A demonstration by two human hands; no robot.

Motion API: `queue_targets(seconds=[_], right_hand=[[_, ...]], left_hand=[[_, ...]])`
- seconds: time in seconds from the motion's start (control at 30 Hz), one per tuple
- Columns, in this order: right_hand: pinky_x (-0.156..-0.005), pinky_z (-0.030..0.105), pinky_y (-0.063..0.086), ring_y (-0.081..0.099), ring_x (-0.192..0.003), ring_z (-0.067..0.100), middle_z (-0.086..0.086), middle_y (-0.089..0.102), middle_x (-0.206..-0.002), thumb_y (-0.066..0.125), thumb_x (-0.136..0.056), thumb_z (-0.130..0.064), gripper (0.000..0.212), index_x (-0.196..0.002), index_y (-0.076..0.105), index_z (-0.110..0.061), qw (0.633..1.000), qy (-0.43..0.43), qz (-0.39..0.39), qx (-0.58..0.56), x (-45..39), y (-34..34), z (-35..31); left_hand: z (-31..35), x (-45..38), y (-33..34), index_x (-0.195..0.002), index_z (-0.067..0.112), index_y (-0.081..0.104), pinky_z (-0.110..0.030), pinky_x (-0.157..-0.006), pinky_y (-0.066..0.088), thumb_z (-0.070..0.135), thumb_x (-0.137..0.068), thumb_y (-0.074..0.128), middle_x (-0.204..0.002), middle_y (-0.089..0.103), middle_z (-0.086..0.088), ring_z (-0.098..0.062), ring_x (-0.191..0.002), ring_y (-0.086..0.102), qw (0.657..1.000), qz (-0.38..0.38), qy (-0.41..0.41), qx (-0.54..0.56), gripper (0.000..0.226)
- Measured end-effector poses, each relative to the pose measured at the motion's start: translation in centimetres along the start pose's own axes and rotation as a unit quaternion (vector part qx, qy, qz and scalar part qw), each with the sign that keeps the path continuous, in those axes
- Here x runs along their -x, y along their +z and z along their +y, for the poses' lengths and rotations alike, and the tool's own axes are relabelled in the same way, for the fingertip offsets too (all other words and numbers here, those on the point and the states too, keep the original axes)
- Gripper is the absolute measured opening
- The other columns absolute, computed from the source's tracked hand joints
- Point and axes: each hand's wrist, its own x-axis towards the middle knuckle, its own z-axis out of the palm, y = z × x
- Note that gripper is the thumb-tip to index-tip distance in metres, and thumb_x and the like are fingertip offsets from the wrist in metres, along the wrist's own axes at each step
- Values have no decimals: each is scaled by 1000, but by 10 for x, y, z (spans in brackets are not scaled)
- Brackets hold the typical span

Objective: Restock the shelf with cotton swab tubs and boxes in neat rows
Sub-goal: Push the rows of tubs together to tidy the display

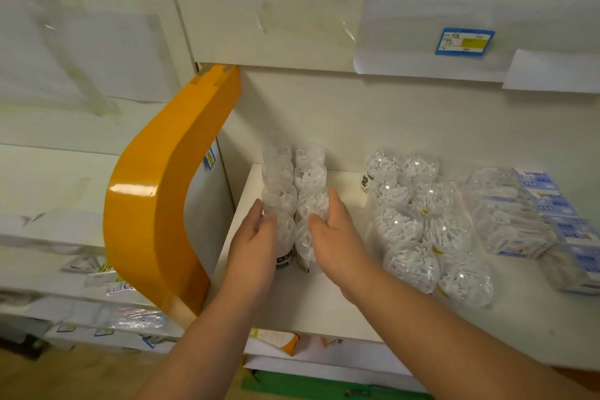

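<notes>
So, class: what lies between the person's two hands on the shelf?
In the head view, the front clear cotton swab tubs of two narrow rows lie between the left hand and the right hand.

Two rows of clear cotton swab tubs [293,191] stand upright at the left end of the white shelf [324,302], running from the back wall toward the front edge, side by side and touching. Each is a see-through cylinder packed with white swabs; the front two show dark label bands at the base.

To the right, apart from these, a second group of rounder clear tubs [418,224] forms two longer rows, slanting toward the front right.

Further right, clear flat boxes of swabs [519,217] with blue-and-white printed ends lie in a row, close together.
</notes>
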Motion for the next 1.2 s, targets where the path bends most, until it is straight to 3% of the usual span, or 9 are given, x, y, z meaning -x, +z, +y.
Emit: queue_targets(seconds=[0.27, 0.43, 0.63, 0.73, 0.8, 0.9, 0.97, 1.07, 1.2], right_hand=[[-102, 24, 40, 48, -122, 4, -16, 42, -140, 39, -98, -22, 52, -145, 29, -42, 1000, -8, 26, 6, -5, 4, -1], [-114, 30, 29, 31, -141, 10, -11, 21, -158, 39, -101, -32, 60, -154, 12, -34, 1000, 11, 0, 22, -9, 6, 1], [-91, 24, 31, 39, -130, 13, -14, 24, -145, 47, -97, -38, 54, -146, 25, -30, 987, -31, -37, 151, 1, -13, -19], [-99, 26, 29, 20, -144, 14, -18, 1, -158, 47, -93, -49, 68, -151, 15, -30, 945, -70, -113, 298, 9, -34, -29], [-110, 30, 28, 12, -148, 12, -16, -6, -161, 51, -89, -56, 78, -152, 12, -34, 919, -93, -157, 351, 15, -44, -33], [-114, 36, 30, 15, -148, 14, -14, -8, -162, 60, -84, -55, 86, -153, 12, -34, 898, -102, -184, 387, 19, -50, -28], [-112, 36, 34, 22, -146, 19, -10, -9, -162, 60, -87, -47, 83, -153, 13, -31, 890, -126, -167, 406, 18, -48, -20], [-108, 36, 38, 30, -142, 21, -7, -6, -162, 57, -93, -36, 71, -152, 18, -27, 890, -147, -140, 408, 14, -43, -14], [-108, 36, 39, 32, -141, 21, -6, -5, -162, 56, -95, -34, 70, -152, 18, -26, 886, -160, -144, 412, 13, -43, -13]], left_hand=[[7, -4, -1, -150, 33, 34, -17, -87, 40, 24, -99, 47, -150, 39, 12, -5, -128, 43, 999, 15, -10, 32, 53], [0, -14, -3, -140, 47, 41, -39, -107, 42, 32, -98, 42, -136, 52, 22, -4, -125, 49, 998, -2, 34, -51, 44], [6, -15, -12, -142, 47, 36, -43, -107, 42, 53, -89, 42, -143, 47, 19, -7, -131, 46, 984, -8, 78, -160, 54], [16, -7, -17, -145, 30, 39, -34, -112, 34, 39, -93, 43, -148, 43, 11, 0, -133, 37, 949, -48, 161, -266, 52], [20, 1, -19, -145, 24, 37, -25, -111, 26, 30, -97, 44, -153, 35, 6, -2, -135, 32, 902, -68, 222, -364, 49], [22, 9, -27, -149, 35, 26, -20, -109, 20, 35, -94, 50, -157, 21, 13, -5, -143, 19, 864, -102, 245, -427, 60], [18, 7, -30, -148, 41, 21, -27, -114, 25, 38, -89, 58, -159, 15, 13, -7, -146, 15, 849, -137, 244, -448, 69], [8, -1, -31, -150, 35, 13, -33, -115, 30, 26, -89, 64, -162, 3, 6, -17, -148, 17, 822, -148, 235, -497, 80], [0, -8, -31, -153, 28, 7, -25, -114, 24, 13, -93, 60, -163, -6, 1, -20, -149, 14, 788, -115, 258, -548, 82]])
